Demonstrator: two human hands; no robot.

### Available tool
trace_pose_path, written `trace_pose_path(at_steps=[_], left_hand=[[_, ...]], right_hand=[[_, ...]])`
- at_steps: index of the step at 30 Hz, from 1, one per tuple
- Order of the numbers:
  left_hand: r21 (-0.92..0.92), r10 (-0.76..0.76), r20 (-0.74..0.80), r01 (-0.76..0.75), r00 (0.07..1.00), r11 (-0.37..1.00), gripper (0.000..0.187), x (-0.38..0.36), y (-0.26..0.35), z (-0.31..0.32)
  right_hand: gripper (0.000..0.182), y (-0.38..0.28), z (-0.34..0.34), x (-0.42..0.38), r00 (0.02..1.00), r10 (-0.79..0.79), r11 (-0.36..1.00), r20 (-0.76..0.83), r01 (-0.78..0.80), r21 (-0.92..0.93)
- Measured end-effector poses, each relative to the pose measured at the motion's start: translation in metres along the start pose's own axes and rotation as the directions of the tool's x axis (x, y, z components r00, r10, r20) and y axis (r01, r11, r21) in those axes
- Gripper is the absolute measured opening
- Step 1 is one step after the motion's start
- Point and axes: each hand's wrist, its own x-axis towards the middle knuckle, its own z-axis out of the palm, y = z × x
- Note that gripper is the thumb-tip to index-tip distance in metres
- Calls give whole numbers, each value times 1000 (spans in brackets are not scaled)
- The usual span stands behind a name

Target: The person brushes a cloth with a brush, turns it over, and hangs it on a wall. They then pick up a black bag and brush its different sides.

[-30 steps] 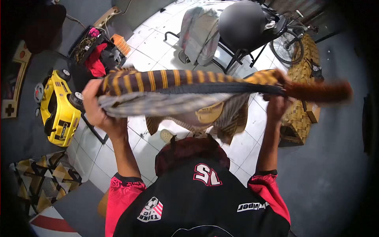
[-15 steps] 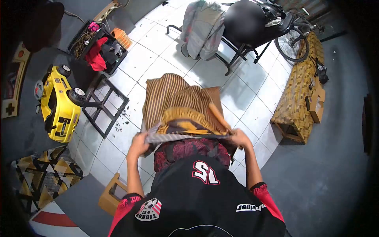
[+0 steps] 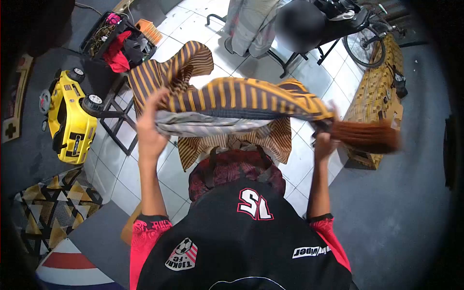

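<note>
A brown-and-yellow striped cloth (image 3: 241, 96) is stretched between my hands in front of my body, smeared by motion. My left hand (image 3: 151, 128) is closed on its left end, where a grey-white striped side shows along the lower edge. At the other end, my right hand (image 3: 325, 144) grips the cloth, and a blurred reddish-brown flap (image 3: 365, 137) swings outward past it. One part of the cloth billows up at the upper left; another hangs below, in front of my dark red patterned lower garment (image 3: 237, 169).
At left are a yellow toy car (image 3: 75, 118), a black frame (image 3: 116, 121) and a crate of items (image 3: 118, 41). A bench (image 3: 275, 55) with grey fabric (image 3: 251, 24) stands ahead. A woven-pattern long box (image 3: 374, 92) and bicycle (image 3: 365, 46) are at right.
Both hands have risen and moved farther apart, lifting the cloth up off the floor area. It has spread out and flared to the upper left and to the right.
</note>
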Motion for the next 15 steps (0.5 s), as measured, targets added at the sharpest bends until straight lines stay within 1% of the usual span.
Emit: trace_pose_path(at_steps=[1, 2, 3, 4, 5, 6, 7, 8, 9, 10, 12, 13, 15], left_hand=[[63, -49, 241, 34, 969, 997, 58, -17, -31, 13], [127, -69, 477, 8, 876, 992, 65, -39, -57, 23], [105, -146, 618, 103, 773, 989, 73, -61, -72, 32], [97, -188, 718, 171, 670, 980, 75, -74, -71, 31], [62, -196, 761, 232, 618, 971, 74, -86, -71, 27], [-54, -98, 680, 183, 727, 982, 55, -99, -67, 26], [37, -260, 759, 359, 597, 932, 47, -96, -57, 20], [148, -402, 806, 510, 434, 847, 41, -90, -44, 8], [273, -516, 821, 627, 243, 730, 38, -88, -35, 0], [290, -540, 815, 657, 212, 696, 34, -93, -39, -4], [318, -574, 805, 707, 152, 632, 32, -104, -49, -10], [205, -504, 834, 721, 225, 662, 31, -107, -48, -8], [-26, -366, 850, 724, 379, 690, 30, -112, -42, -4]], right_hand=[[40, 37, -4, -30, 985, -87, 947, 151, 129, -294], [36, 39, -9, -56, 880, 319, 947, 351, -280, -159], [32, 36, -8, -72, 780, 420, 907, 464, -349, -234], [35, 38, -5, -87, 598, 606, 793, 525, -512, -332], [34, 34, -13, -100, 620, 526, 851, 583, -366, -378], [36, 35, -21, -104, 494, 505, 854, 708, -403, -328], [38, 34, -29, -103, 357, 458, 849, 814, -448, -281], [42, 31, -36, -97, 214, 507, 779, 835, -528, -338], [45, 17, -44, -84, 63, 536, 698, 842, -594, -400], [49, 11, -50, -77, -85, 546, 609, 833, -643, -465], [54, 25, -62, -88, -42, 532, 527, 846, -766, -369], [57, 27, -66, -91, -17, 525, 484, 851, -816, -315], [51, 15, -64, -89, 42, 593, 464, 804, -834, -298]])
